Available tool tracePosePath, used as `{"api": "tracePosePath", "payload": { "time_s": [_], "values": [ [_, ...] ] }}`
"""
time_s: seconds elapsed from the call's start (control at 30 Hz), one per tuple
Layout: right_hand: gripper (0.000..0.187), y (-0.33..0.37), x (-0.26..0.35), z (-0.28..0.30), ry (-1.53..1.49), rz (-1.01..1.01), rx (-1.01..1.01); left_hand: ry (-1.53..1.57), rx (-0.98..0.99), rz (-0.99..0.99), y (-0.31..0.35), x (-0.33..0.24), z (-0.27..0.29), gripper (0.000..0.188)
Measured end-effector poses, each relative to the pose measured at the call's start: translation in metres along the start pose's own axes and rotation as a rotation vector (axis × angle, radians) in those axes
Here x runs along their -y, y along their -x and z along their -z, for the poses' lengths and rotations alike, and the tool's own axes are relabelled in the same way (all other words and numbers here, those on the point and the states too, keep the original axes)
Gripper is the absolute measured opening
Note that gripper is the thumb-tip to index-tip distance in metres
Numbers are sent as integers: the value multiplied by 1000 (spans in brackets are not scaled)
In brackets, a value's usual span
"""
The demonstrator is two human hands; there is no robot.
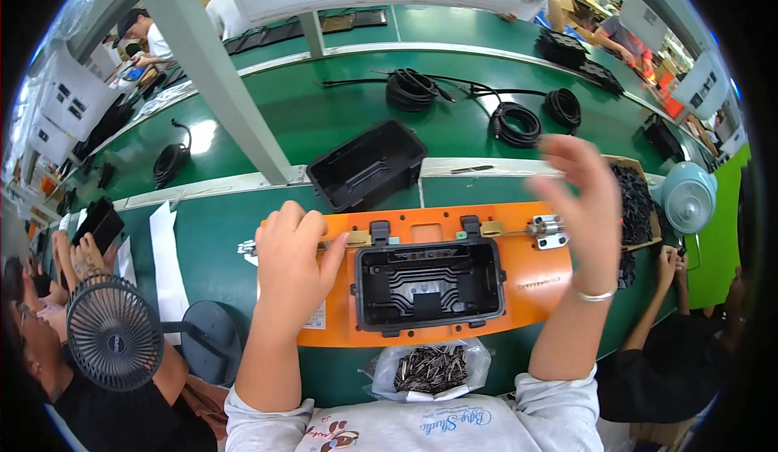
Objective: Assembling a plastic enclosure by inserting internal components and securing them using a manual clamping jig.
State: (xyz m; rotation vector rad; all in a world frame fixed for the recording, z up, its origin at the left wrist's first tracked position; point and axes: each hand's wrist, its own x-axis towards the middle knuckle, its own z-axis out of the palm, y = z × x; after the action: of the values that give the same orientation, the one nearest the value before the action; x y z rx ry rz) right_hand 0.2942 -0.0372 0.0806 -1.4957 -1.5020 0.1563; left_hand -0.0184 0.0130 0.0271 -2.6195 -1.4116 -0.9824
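Note:
An orange fixture plate (535, 280) lies in front of me with an open black plastic box (429, 286) seated in its middle, ridges showing on the box's inside. Brass blocks on metal rods press in toward two black hinge lugs along the box's far edge. My left hand (293, 253) is closed over the left metal clamp (246, 248), whose end sticks out beyond my fingers; most of it is hidden. Raised beside the right metal clamp (549, 231), my right hand (579, 197) has its fingers apart, slightly blurred, holding nothing visible.
A bag of small metal pins (431, 368) sits close to my body. Beyond the fixture stands another black box (369, 164), with coiled black cables (413, 89) farther back. A carton of black parts (636, 205) and a blue fan (687, 198) stand right; a dark fan (115, 332) stands left. People work on both sides.

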Motion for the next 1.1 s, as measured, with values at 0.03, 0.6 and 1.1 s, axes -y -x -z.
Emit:
{"api": "tracePosePath", "payload": {
  "time_s": [0.03,0.6,1.1],
  "values": [
    [34,11,-19,24,-122,-234,-202,-30,-13,17,0,-4,0,26],
    [46,38,-56,26,-560,-235,-627,-28,-37,-16,4,-3,0,28],
    [24,79,-9,-5,160,-44,54,355,236,-4,18,-16,30,35]
  ]
}}
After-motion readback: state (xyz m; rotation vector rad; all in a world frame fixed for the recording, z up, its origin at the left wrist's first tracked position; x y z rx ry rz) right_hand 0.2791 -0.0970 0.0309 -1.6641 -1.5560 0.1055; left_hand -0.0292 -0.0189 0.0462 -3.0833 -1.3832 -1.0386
